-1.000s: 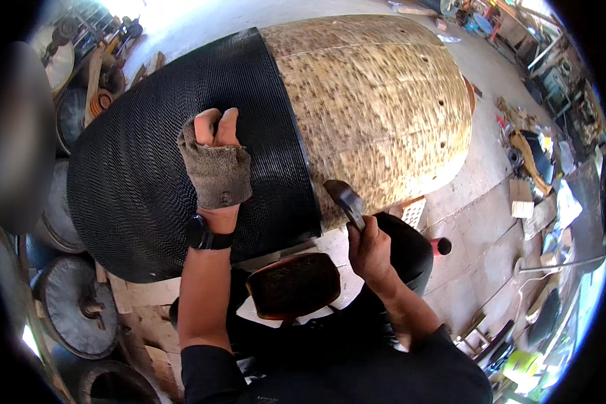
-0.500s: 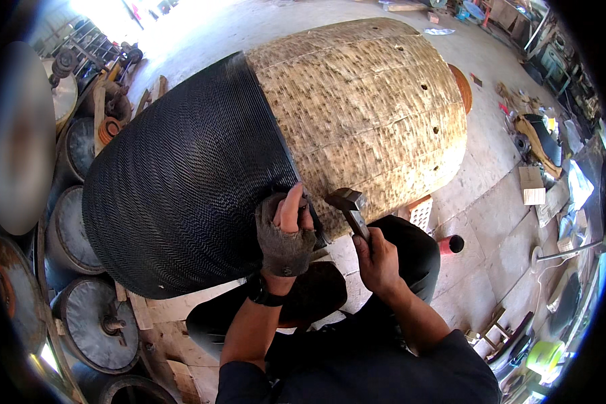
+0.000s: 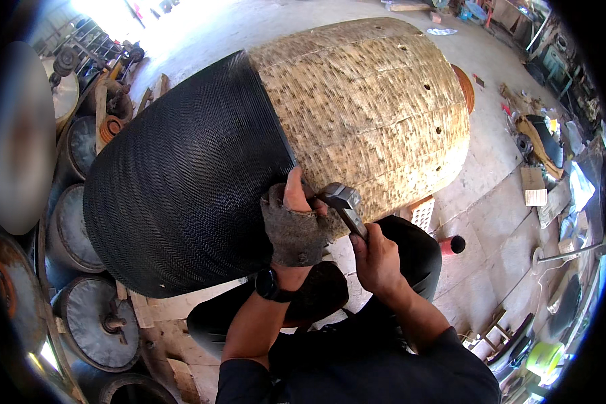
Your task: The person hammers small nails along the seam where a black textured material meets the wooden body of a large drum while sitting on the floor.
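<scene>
Hammer (image 3: 344, 198), near frame ctr, is held in R hand (image 3: 377, 259); its head is just beside gloved L hand (image 3: 292, 227), whose grip I cannot tell, at edge of black ribbed cover (image 3: 182, 175). Cover wraps left part of speckled tan drum (image 3: 377, 108), upper ctr.

The left hand (image 3: 293, 229) has moved close to the hammer (image 3: 344, 198).

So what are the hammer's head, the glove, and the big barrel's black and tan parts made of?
Hammer's head: probably steel, given its grey metallic glint.
Glove: seemingly fabric, matte and fuzzy.
Black part: perhaps rubber or plastic, finely ridged, dull sheen.
Tan part: likely wood, rough, unpainted, with long seams and dark pits.
</scene>
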Demonstrator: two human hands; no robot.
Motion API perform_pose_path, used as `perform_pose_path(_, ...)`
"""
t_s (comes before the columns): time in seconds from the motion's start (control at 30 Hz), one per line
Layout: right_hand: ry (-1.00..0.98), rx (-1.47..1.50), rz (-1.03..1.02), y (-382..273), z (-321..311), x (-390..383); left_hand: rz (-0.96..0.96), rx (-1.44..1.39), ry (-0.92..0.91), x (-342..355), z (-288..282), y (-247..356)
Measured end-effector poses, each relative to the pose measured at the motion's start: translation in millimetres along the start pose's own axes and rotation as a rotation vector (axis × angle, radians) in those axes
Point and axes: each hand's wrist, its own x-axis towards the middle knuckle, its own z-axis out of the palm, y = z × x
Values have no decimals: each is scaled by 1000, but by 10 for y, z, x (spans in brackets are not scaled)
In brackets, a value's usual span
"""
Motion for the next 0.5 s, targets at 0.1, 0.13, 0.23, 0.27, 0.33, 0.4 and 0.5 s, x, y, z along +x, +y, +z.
perform_pose_path(0.1,59,54,-59,-15,-34,-15,-21,-34,4,10,6,31)
perform_pose_path(0.13,36,1,-65,-18,-31,-23,-1,-63,31,1,3,36)
perform_pose_path(0.23,-19,-81,19,3,-47,-42,25,-35,50,-166,-24,52)
perform_pose_path(0.27,42,-24,-13,7,-47,-54,19,2,63,-253,-29,52)
perform_pose_path(0.33,184,144,-159,20,-35,-67,190,-25,138,-525,-84,-11)
perform_pose_path(0.4,207,262,-224,26,5,-55,227,-48,8,-834,-59,-71)
perform_pose_path(0.5,-27,-33,0,16,16,-59,242,29,-374,-1382,49,-69)
